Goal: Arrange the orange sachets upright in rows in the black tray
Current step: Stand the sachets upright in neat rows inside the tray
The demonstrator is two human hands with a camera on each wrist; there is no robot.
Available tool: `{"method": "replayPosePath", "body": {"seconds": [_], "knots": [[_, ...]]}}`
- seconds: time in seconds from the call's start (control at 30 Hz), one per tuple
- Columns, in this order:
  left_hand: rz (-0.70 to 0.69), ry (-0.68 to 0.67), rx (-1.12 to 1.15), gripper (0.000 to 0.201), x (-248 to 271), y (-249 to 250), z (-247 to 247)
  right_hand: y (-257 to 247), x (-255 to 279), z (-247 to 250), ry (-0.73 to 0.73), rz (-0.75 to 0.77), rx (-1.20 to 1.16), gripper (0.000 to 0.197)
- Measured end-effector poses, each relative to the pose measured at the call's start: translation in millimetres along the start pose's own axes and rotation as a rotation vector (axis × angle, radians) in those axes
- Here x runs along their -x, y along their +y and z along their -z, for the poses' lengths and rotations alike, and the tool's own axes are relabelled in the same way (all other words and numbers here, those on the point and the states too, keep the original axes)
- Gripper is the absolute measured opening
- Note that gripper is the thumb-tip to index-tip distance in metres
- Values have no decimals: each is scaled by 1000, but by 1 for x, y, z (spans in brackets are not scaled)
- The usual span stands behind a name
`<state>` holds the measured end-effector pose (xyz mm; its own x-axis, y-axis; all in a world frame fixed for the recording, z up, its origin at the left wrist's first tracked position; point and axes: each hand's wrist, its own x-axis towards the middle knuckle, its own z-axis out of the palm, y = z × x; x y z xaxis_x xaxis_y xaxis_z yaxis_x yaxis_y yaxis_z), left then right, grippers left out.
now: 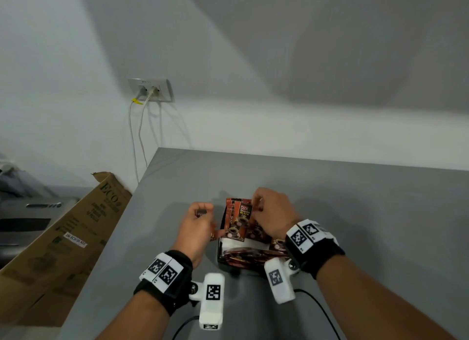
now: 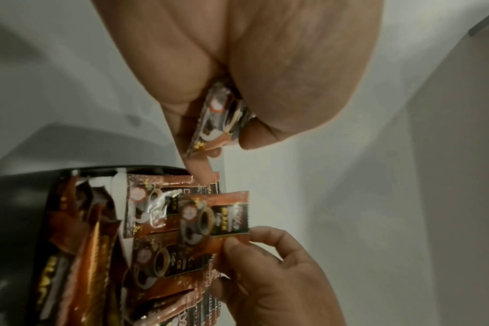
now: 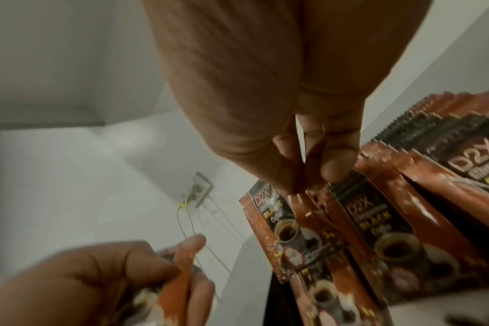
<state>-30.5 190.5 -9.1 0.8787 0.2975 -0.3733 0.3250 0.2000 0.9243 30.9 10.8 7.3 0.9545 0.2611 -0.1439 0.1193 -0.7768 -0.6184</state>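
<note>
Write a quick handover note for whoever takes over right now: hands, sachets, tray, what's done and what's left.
Left hand: grips one small orange foil coffee sachet, beside the tray.
Right hand: pinches the top of an upright sachet in the black cardboard tray on the grey table.
Done: several sachets stand at the tray's far end.
Left: seat the pinched one, add the left hand's sachet, fill the near part.

A plain back room or storage corner of an office or shop, by the look of it. A bare grey worktop [image 1: 330, 200] runs into the corner of unadorned white walls [image 1: 228, 47]. On the far left wall a socket plate [image 1: 151, 89] holds two plugs, their white cables [image 1: 138, 141] dropping behind the worktop. A large printed cardboard box [image 1: 63, 238] with a stuck-on label leans against the worktop's left edge, and beyond it stands a grey machine [image 1: 28, 218], perhaps a printer.
</note>
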Motion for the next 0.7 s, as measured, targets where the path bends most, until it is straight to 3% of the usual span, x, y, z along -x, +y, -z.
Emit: {"method": "replayPosePath", "body": {"seconds": [0.4, 0.7], "knots": [[-29, -16, -156, 35, 5, -9, 16, -9, -9, -38, -148, -2, 134, 19], [-40, -40, -207, 32, 7, -8, 14, -7, -6, -33, -107, 5, 163, 13]]}}
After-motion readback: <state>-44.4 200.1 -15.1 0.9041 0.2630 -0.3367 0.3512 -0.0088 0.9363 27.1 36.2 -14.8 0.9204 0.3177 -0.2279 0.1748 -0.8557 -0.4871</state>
